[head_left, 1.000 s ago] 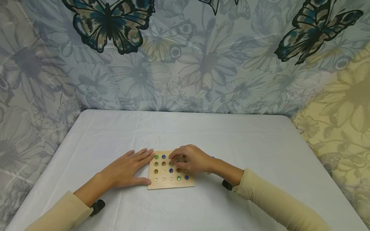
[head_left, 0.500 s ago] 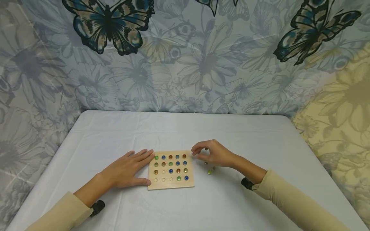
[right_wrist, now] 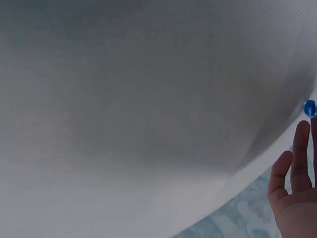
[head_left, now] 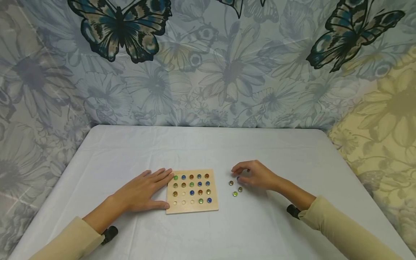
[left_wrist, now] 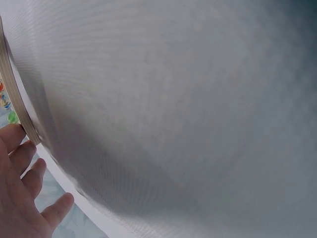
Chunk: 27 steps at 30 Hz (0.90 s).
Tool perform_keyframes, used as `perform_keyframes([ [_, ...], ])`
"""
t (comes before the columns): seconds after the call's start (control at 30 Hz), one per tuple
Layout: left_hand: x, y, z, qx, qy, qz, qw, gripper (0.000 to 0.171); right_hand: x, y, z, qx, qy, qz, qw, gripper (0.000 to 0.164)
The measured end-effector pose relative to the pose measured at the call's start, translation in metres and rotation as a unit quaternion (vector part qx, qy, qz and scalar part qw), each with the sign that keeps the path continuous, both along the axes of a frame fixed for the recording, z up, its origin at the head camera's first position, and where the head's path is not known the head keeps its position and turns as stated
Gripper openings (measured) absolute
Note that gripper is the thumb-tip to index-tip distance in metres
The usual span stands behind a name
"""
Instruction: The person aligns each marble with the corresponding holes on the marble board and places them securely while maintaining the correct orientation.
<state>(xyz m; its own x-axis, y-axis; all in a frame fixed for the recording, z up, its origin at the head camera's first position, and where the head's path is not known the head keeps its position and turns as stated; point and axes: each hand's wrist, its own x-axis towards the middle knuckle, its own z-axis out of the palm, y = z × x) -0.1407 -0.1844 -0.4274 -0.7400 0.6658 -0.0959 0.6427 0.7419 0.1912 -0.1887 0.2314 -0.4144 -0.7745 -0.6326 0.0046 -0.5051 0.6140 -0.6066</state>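
A light wooden board (head_left: 182, 208) with rows of round hollows lies on the white table. Green, blue and amber marbles sit in most hollows; several at the lower left are bare. My left hand (head_left: 145, 190) lies spread along the board's left side, index fingertip at the top corner and thumb at the lower one. To the right of the board, my right hand (head_left: 258, 175) hovers with thumb and index finger apart, close to a blue marble (head_left: 238, 178). The right wrist view has a blue marble (right_wrist: 310, 108) by the fingertips. An amber marble (head_left: 231, 183) lies just below the index finger.
Another amber marble (head_left: 240, 189) and a yellow-green marble (head_left: 235, 194) lie loose right of the board. White cloth covers the table (head_left: 208, 144), which ends at a flowered backdrop (head_left: 234, 79) with butterflies.
My right hand has left the board and moved right to the loose marbles. A blue marble now shows in the third hollow-row's far neighbour row, formerly hidden by the hand. The left hand stays put.
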Motion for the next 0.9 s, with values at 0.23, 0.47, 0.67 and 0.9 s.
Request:
perform_keyframes([
  [0.23, 0.001, 0.0, 0.001, 0.007, 0.002, -0.002, 1.0, 0.096, -0.001, 0.006, -0.005, -0.004, -0.007, 0.008, 1.0, 0.028],
  [0.47, 0.002, 0.001, 0.002, 0.009, -0.007, -0.001, 0.9999, 0.095, -0.002, 0.006, -0.006, -0.002, -0.008, 0.012, 1.0, 0.028],
  [0.67, 0.002, 0.0, 0.002, 0.009, -0.005, -0.001, 0.9999, 0.095, -0.002, 0.003, -0.004, 0.003, -0.002, 0.012, 1.0, 0.027],
  [0.9, 0.001, -0.002, 0.001, 0.009, 0.007, -0.006, 0.9999, 0.094, 0.0, -0.008, 0.001, -0.002, -0.006, 0.025, 1.0, 0.027],
])
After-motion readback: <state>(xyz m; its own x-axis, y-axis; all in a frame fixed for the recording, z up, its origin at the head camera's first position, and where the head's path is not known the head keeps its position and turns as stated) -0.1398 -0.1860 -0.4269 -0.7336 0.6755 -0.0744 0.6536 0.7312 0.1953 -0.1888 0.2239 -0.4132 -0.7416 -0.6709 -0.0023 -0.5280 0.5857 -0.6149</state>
